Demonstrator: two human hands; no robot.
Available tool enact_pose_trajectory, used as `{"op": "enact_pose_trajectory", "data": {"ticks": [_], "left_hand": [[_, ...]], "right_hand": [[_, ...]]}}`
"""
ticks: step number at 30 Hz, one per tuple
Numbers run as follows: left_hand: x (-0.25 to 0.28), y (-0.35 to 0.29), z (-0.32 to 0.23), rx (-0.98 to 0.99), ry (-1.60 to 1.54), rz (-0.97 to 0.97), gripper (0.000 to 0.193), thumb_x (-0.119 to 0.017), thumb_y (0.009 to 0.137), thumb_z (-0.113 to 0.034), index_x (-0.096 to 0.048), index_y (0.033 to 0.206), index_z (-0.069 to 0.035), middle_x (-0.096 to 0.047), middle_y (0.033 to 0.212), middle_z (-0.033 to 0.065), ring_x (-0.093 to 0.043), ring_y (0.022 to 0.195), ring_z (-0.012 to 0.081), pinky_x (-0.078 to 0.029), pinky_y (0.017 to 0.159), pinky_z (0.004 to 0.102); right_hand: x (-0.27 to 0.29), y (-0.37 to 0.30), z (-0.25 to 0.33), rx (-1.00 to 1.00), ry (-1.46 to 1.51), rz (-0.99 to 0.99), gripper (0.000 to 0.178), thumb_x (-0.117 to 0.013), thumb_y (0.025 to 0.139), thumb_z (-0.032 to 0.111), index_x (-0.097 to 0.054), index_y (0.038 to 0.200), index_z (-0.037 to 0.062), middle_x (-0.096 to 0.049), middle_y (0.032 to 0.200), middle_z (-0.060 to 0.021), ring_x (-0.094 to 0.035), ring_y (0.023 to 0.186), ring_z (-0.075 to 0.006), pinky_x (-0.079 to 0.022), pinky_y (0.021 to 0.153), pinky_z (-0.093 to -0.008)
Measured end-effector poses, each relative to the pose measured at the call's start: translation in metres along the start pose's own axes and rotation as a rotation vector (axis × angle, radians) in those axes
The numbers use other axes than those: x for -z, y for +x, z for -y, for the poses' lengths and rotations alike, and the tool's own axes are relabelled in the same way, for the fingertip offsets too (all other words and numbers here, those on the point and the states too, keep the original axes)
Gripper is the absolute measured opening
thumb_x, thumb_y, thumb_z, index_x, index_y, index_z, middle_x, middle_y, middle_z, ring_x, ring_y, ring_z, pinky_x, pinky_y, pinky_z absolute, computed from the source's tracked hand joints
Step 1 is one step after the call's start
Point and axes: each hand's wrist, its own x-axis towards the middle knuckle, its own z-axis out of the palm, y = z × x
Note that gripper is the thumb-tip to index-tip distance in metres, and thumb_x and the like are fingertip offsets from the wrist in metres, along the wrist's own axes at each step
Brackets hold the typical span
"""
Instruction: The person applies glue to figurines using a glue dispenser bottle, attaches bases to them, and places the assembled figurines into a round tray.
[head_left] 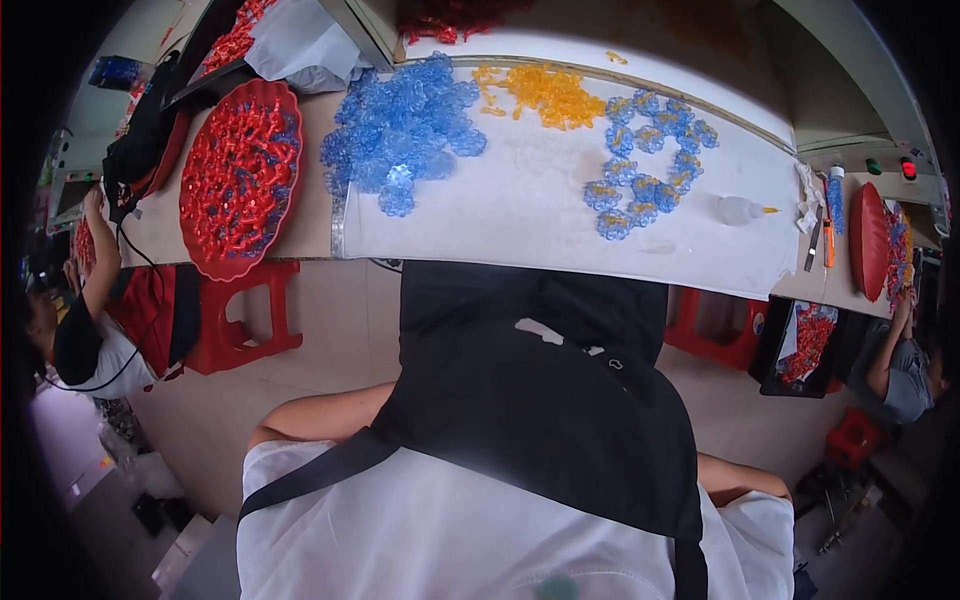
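Blue-yellow pieces [648,188] and bottle [738,210] lie beyond the hidden fingers; cannot tell opening or hold. Likely best: keep nozzle [770,210] clear of pieces.

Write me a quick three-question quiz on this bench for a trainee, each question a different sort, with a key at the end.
1. True or false: the yellow tip of the bottle points left.
2. Going left to right on the bench, what comes between the blue pile and the blue-and-yellow pieces?
A) the bottle
B) the yellow pile
C) a red tray
3. How many of the wearer's own hands show?

Key:
1. False; it points right.
2. B.
3. None; both arms pass out of sight at the black apron.
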Motion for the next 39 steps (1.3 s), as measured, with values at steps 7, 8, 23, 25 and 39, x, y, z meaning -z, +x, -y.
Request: {"op": "enact_pose_trajectory", "data": {"ticks": [7, 8, 23, 25, 39], "left_hand": [[0.017, 0.007, -0.015, -0.046, 0.016, -0.064, 0.045, -0.061, 0.073, -0.033, -0.054, 0.098, 0.003, -0.057, 0.094, 0.0137, -0.055, 0.085, 0.0202, -0.043, 0.071, 0.0322], [0.022, 0.008, -0.019, -0.056, 0.026, -0.074, 0.045, -0.062, 0.073, -0.033, -0.054, 0.098, 0.003, -0.057, 0.094, 0.0137, -0.055, 0.085, 0.0202, -0.043, 0.071, 0.0322], [0.104, 0.067, -0.136, -0.243, 0.336, -0.026, 0.048, -0.064, 0.071, -0.034, -0.053, 0.099, 0.003, -0.056, 0.096, 0.0137, -0.054, 0.086, 0.0203, -0.042, 0.072, 0.0323], [0.103, 0.063, -0.144, -0.265, 0.343, -0.06, 0.048, -0.064, 0.071, -0.034, -0.053, 0.099, 0.003, -0.056, 0.097, 0.0137, -0.054, 0.087, 0.0203, -0.042, 0.072, 0.0323], [0.03, -0.057, -0.301, -0.938, 1.436, 0.199, 0.043, -0.065, 0.061, -0.023, -0.056, 0.102, -0.014, -0.047, 0.108, 0.0122, -0.05, 0.069, 0.0208, -0.038, 0.064, 0.0314]], "right_hand": [[-0.008, 0.02, -0.001, 0.125, 0.077, 0.139, 0.042, -0.051, 0.078, 0.023, -0.041, 0.11, -0.0025, -0.048, 0.098, -0.0176, -0.05, 0.088, -0.0266, -0.043, 0.07, -0.0314], [-0.008, 0.024, -0.002, 0.15, 0.086, 0.154, 0.042, -0.051, 0.078, 0.024, -0.041, 0.11, -0.0026, -0.049, 0.097, -0.0176, -0.05, 0.088, -0.0265, -0.043, 0.07, -0.0314], [-0.019, 0.065, -0.014, 0.523, 0.076, 0.171, 0.044, -0.051, 0.079, 0.031, -0.045, 0.107, -0.003, -0.052, 0.091, -0.0177, -0.053, 0.082, -0.0262, -0.045, 0.066, -0.0315], [-0.017, 0.073, -0.013, 0.575, 0.091, 0.225, 0.045, -0.051, 0.079, 0.032, -0.045, 0.106, -0.0031, -0.052, 0.09, -0.0177, -0.053, 0.081, -0.0262, -0.045, 0.065, -0.0315], [-0.001, 0.139, -0.001, 0.917, 0.184, 0.547, 0.049, -0.052, 0.079, 0.039, -0.049, 0.103, -0.0035, -0.055, 0.084, -0.0177, -0.056, 0.076, -0.0259, -0.046, 0.061, -0.0315]]}}
